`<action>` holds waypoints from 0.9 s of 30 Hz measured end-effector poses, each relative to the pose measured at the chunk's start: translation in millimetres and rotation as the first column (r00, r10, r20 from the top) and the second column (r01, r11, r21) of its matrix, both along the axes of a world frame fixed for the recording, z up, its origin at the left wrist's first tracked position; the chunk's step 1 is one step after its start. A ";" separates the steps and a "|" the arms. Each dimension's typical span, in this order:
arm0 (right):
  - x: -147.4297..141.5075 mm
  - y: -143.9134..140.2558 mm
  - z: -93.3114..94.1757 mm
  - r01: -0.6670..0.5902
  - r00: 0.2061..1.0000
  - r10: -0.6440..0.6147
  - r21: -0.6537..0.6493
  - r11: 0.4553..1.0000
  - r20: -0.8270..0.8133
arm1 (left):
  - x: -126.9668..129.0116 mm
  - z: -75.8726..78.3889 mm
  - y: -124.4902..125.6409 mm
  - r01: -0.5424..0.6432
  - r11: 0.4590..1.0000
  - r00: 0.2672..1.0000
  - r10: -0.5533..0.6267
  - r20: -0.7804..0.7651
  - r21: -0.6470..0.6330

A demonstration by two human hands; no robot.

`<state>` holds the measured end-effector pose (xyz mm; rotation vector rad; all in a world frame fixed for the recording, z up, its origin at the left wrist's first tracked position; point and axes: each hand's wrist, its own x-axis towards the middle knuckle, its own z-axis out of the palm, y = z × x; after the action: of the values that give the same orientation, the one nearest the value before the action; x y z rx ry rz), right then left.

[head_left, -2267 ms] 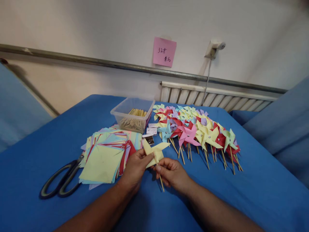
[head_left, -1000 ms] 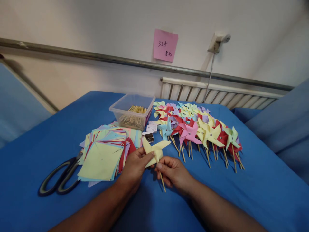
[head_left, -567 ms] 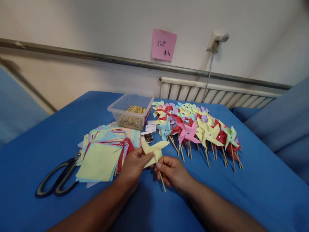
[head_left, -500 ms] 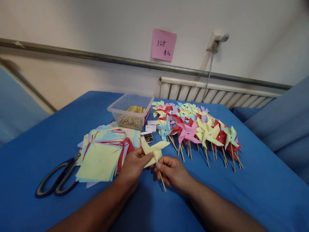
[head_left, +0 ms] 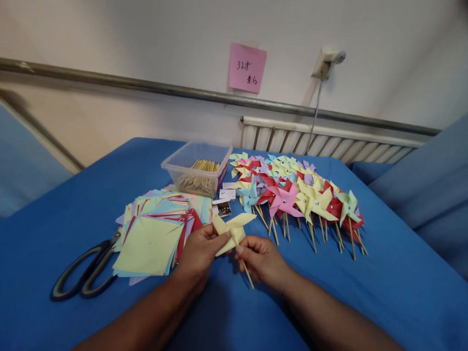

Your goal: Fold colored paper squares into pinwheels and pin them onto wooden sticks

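Observation:
Between my hands is a pale yellow paper pinwheel (head_left: 239, 222), its folded blades facing away and a thin wooden stick (head_left: 248, 275) slanting down toward me. My left hand (head_left: 201, 251) is closed on the paper, the thumb pressed near the pinwheel's middle. Fingers of my right hand (head_left: 261, 258) pinch the stick close to where it meets the paper. The join itself is partly hidden by the fingertips. Just beyond the pinwheel lies a small open box (head_left: 222, 208) of pins.
Stacked colored paper squares (head_left: 148, 246) lie left, with black-handled scissors (head_left: 87, 270) beside them. Behind stands a clear plastic tub (head_left: 197, 168) of sticks, near small white boxes (head_left: 227, 194). Many pinwheels (head_left: 285, 200) are piled right on the blue cloth (head_left: 387, 292). A radiator (head_left: 292, 139) is behind.
The stick's lower end has swung slightly to the right. Both hands keep their grip, and the view has shifted very slightly.

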<state>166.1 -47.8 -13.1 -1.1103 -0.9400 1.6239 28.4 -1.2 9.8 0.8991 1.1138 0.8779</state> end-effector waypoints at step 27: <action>-0.7 1.4 -6.1 0.074 0.933 -0.131 0.176 0.982 0.335 | 5.2 12.3 -5.8 -0.049 0.998 0.991 0.054 -0.124 0.045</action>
<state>165.4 -46.4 -19.2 -1.3337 -1.1959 1.2646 33.7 -7.1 22.1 0.9741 1.2351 0.8996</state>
